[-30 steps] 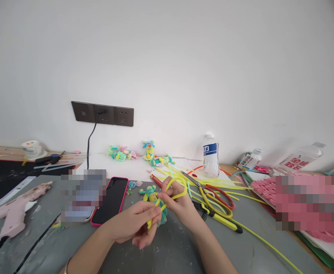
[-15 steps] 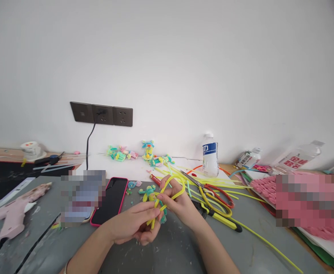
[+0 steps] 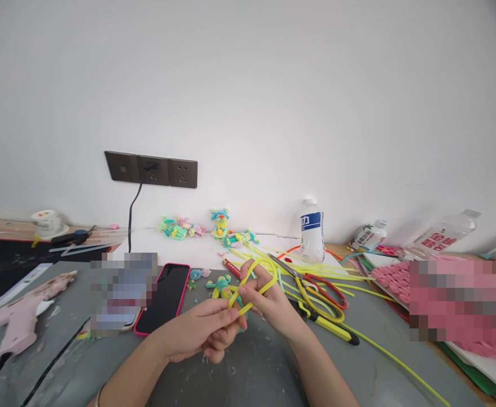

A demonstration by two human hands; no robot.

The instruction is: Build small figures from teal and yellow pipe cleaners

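Note:
Between my two hands is a yellow pipe cleaner [image 3: 274, 275] bent into loops that cross over. My left hand [image 3: 208, 329] pinches its lower part between thumb and fingers. With thumb and curled fingers, my right hand [image 3: 265, 297] grips the loop's right side. A bit of teal shows under the fingers, mostly hidden. Just behind the hands lies a small teal and yellow figure [image 3: 220, 286]. Scissors [image 3: 316, 288] with yellow and red handles rest right of my right hand, beside yellow-handled pliers [image 3: 330, 327].
Loose yellow pipe cleaners [image 3: 394, 353] spread to the right. A pink-edged phone [image 3: 165, 299] and a pink glue gun [image 3: 21, 322] lie left. Finished figures [image 3: 220, 223] and a bottle [image 3: 312, 234] stand by the wall. Pink braided material [image 3: 392, 280] lies far right.
The yellow loop has shifted and turned slightly between my fingers, and its lower ends now show less. Both hands stay in nearly the same place.

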